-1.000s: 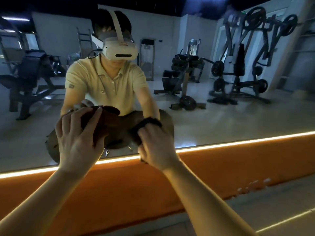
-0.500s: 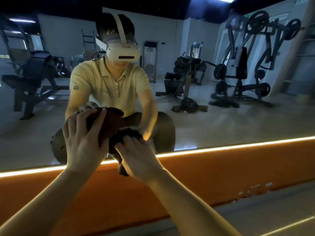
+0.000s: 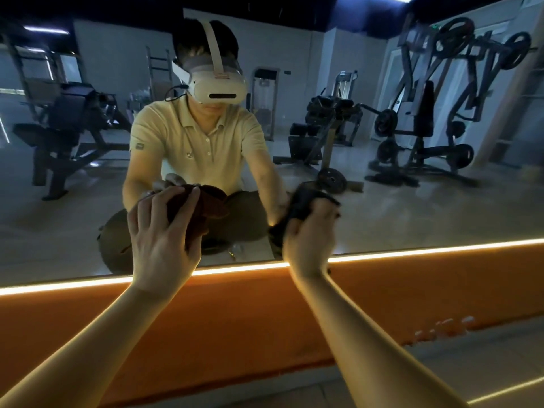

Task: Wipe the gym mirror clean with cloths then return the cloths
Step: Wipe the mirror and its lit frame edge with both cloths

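Filling most of the head view, the gym mirror (image 3: 397,207) runs across the whole wall and throws back a dim room with a pale floor, grey walls and a dark ceiling. Several weight machines stand in the reflection: one dark bench machine (image 3: 67,125) at the left, one plate-loaded frame (image 3: 435,113) at the right and a smaller rack (image 3: 326,134) between them. Below the glass, one lit strip (image 3: 426,248) glows along the mirror's lower edge, and under it sits a broad orange band of wall (image 3: 235,319). The real floor (image 3: 485,354) shows at the lower right, crossed by a second thin line of light.

A crouching person in a yellow polo shirt and a white headset appears in the reflection, both bare forearms reaching forward to the glass. Two cloths are in use, one per hand. The left hand (image 3: 163,245) lies with fingers spread flat over a brown cloth (image 3: 212,206), pressing it against the lower part of the mirror. The right hand (image 3: 310,235), somewhat blurred, has its fingers curled around a black cloth (image 3: 300,206), bunched in its grip and held against the glass just above the lit strip. The two cloths sit apart, not touching, both low on the mirror.
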`<state>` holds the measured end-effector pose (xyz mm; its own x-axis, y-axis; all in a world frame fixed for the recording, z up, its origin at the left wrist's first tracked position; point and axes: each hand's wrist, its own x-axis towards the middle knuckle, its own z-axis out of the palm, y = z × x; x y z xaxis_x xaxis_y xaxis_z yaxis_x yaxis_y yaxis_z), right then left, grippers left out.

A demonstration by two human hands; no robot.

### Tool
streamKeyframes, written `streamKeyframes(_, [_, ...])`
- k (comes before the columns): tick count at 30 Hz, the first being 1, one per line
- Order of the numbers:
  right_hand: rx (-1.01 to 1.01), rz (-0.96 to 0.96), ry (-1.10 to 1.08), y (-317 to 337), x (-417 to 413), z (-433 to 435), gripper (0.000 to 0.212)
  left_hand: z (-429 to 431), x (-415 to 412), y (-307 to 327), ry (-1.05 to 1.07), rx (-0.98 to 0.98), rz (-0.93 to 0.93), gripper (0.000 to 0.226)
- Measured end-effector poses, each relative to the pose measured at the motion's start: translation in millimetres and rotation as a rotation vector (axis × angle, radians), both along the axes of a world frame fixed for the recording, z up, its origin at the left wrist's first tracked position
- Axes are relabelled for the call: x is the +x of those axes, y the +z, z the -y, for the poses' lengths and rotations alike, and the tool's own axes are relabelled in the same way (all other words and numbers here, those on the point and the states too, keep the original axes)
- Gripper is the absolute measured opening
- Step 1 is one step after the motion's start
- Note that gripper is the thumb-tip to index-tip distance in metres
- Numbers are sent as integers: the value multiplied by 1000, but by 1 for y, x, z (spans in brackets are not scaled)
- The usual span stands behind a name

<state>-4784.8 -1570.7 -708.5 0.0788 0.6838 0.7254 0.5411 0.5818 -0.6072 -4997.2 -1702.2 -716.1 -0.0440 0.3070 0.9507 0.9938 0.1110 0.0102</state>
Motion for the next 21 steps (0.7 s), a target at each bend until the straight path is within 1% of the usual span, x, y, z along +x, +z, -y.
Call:
streamKeyframes(1, [75,110,92,-5,-13,11,29,0,0,0,-4,-1,1,59])
streamKeyframes(2, [148,279,197,-14,-23,23,27,-1,0,1,-7,-1,3,59])
streamKeyframes(4, [287,699,423,-35,-34,43,28,0,0,1,-6,4,1,59])
streamKeyframes(5, [359,861,481,-41,-32,44,32,0,0,1,-3,12,-5,58])
streamKeyframes(6, [413,936,500,-40,-27,38,34,-1,0,1,-2,13,-8,57])
streamKeyframes(7, [437,926,489,-34,-19,30,34,-1,0,1,1,11,-5,58])
streamKeyframes(8, [425,856,457,-28,-10,19,33,-2,1,1,4,10,0,58])
streamKeyframes(9, [389,741,399,-22,2,7,33,-1,1,0,5,12,2,59])
streamKeyframes(11, [291,436,216,-13,34,-19,31,-1,0,-1,1,8,-5,60])
streamKeyframes(12, [210,287,104,-12,52,-30,29,0,0,-1,2,5,-10,59])
streamKeyframes(13, [93,146,-11,-14,69,-41,28,1,1,-1,2,9,-15,58])
streamKeyframes(14, [-66,-1,-120,-17,82,-50,29,2,1,0,3,12,-19,60])
streamKeyframes(16, [-386,-253,-273,-19,93,-62,32,5,2,2,5,2,-29,65])
streamKeyframes(17, [-437,-319,-303,-16,90,-63,33,7,2,3,4,-5,-39,66])
streamKeyframes(18, [-394,-344,-292,-10,81,-61,32,9,2,3,3,-13,-49,67])
streamKeyframes(20, [-178,-335,-191,6,47,-45,27,14,0,3,0,-34,-60,66])
streamKeyframes(21, [-80,-297,-130,13,27,-32,26,17,-2,4,4,-42,-57,65])
